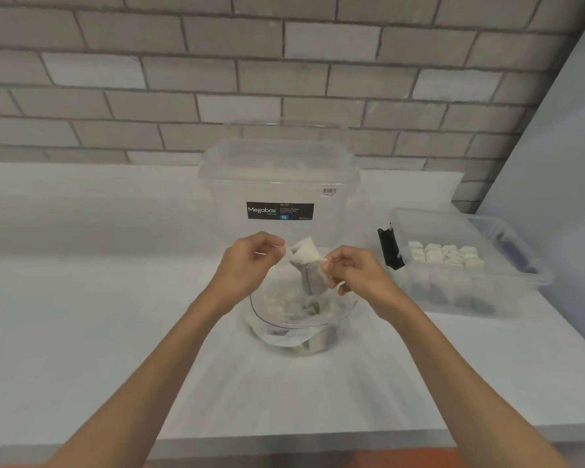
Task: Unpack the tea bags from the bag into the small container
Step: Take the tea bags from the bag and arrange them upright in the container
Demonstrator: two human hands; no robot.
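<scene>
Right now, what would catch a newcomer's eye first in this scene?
Two hands meet at the centre: the left hand and right hand pinch a clear bag of tea bags over a round clear container. Behind stands a large clear Megabox bin; to the right, a low tub holds white tea bags in rows.

We hold both hands over a round clear container [301, 319] standing on the white counter [98, 298]. Our left hand [247, 265] and right hand [358, 275] each pinch a side of a thin clear bag [309, 275], with pale tea bags [304, 255] bunched at its top between our fingers. More tea bags lie in the container below (blurred through the plastic). Beyond it, toward the tiled wall [217, 79], stands a tall clear box [277, 184] labelled Megabox. To the right sits a low clear bin [466, 265] with rows of white squares inside.
</scene>
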